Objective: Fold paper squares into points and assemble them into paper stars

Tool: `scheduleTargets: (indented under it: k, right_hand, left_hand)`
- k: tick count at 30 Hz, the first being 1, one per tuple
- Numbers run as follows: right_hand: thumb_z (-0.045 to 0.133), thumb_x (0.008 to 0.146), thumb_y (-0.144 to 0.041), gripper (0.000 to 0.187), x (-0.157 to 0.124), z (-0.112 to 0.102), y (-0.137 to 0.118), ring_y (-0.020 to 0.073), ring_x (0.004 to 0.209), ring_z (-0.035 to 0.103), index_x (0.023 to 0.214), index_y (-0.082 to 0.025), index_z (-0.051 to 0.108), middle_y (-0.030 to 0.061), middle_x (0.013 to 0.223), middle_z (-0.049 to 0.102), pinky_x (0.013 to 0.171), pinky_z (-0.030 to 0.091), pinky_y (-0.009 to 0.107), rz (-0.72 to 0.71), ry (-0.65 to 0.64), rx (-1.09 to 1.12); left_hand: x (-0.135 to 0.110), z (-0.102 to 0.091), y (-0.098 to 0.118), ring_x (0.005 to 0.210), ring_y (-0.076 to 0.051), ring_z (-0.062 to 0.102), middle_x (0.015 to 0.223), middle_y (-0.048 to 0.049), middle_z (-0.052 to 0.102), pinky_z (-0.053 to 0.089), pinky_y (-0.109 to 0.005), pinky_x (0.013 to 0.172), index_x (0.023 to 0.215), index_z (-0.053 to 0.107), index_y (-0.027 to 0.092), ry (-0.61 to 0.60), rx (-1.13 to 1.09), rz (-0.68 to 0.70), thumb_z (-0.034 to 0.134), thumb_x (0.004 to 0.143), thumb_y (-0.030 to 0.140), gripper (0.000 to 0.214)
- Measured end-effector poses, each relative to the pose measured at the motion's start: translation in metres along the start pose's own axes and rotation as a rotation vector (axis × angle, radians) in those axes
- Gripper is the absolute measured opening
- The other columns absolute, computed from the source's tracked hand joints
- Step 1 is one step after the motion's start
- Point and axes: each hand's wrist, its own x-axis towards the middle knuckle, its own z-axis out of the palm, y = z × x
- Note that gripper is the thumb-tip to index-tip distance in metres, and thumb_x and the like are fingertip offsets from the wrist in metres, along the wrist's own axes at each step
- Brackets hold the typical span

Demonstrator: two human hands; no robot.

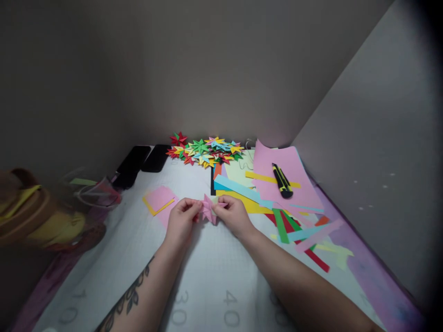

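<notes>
Between my two hands is a folded paper star, mostly pink with a pale green part on its right side. My left hand pinches its left point between thumb and fingers. On the other side, my right hand is closed on the right part, its thumb pressed over the pale green fold. The star is held up over the white gridded mat. Left of my left hand lie pink paper squares with a yellow strip. My fingers hide parts of the star.
Finished paper stars are heaped at the back wall. To the right lie a utility knife on pink sheets and scattered coloured strips. Two black phones rest at back left, near a clear plastic container and a brown-lidded container.
</notes>
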Motion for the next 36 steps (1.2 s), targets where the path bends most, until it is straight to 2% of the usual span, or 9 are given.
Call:
scheduleTargets:
  k: [5,9,26,32,36]
  right_hand:
    - [0.056,0.068,-0.024,0.025,-0.0007,0.0000,-0.0001,0.0084,0.050,0.031,0.053,-0.019,0.037,-0.0065,0.052,0.032,0.048,0.026,0.021,0.000,0.006,-0.002]
    - [0.055,0.067,-0.026,0.024,-0.0006,-0.0003,-0.0003,0.0086,0.050,0.032,0.053,-0.020,0.038,-0.0065,0.052,0.033,0.048,0.027,0.021,0.003,0.009,0.001]
    - [0.055,0.066,-0.025,0.024,-0.0004,0.0007,0.0014,0.0088,0.051,0.030,0.052,-0.020,0.036,-0.0066,0.052,0.031,0.048,0.025,0.021,0.001,0.001,-0.016]
    - [0.053,0.067,-0.024,0.025,-0.0006,0.0001,-0.0016,0.0089,0.050,0.029,0.051,-0.020,0.034,-0.0068,0.051,0.030,0.048,0.025,0.021,0.012,0.025,-0.009]
    - [0.054,0.066,-0.022,0.024,-0.0002,-0.0002,-0.0019,0.0090,0.052,0.030,0.051,-0.020,0.035,-0.0069,0.052,0.030,0.049,0.025,0.021,0.002,0.014,0.000]
  left_hand:
    - [0.0002,-0.0010,-0.0041,0.050,-0.007,0.046,0.063,0.0041,0.053,0.035,-0.018,0.045,0.083,0.058,0.018,0.020,0.131,0.115,0.069,0.069,0.032,0.023]
    - [0.0015,-0.0042,-0.0046,0.049,-0.007,0.046,0.061,0.0036,0.052,0.037,-0.018,0.045,0.077,0.057,0.017,0.007,0.239,0.180,0.067,0.072,0.033,0.019]
    - [0.0020,-0.0015,-0.0060,0.050,-0.007,0.048,0.061,0.0046,0.053,0.037,-0.018,0.047,0.077,0.056,0.017,0.041,0.138,0.115,0.068,0.070,0.032,0.020]
    - [-0.0004,0.0008,-0.0014,0.068,-0.010,0.056,0.084,-0.0001,0.058,0.046,-0.021,0.060,0.094,0.054,0.018,0.023,0.069,0.156,0.072,0.064,0.029,0.037]
    - [-0.0023,0.0021,-0.0007,0.059,-0.009,0.055,0.066,0.0034,0.058,0.042,-0.020,0.056,0.090,0.055,0.016,-0.042,0.114,0.064,0.073,0.063,0.027,0.034]
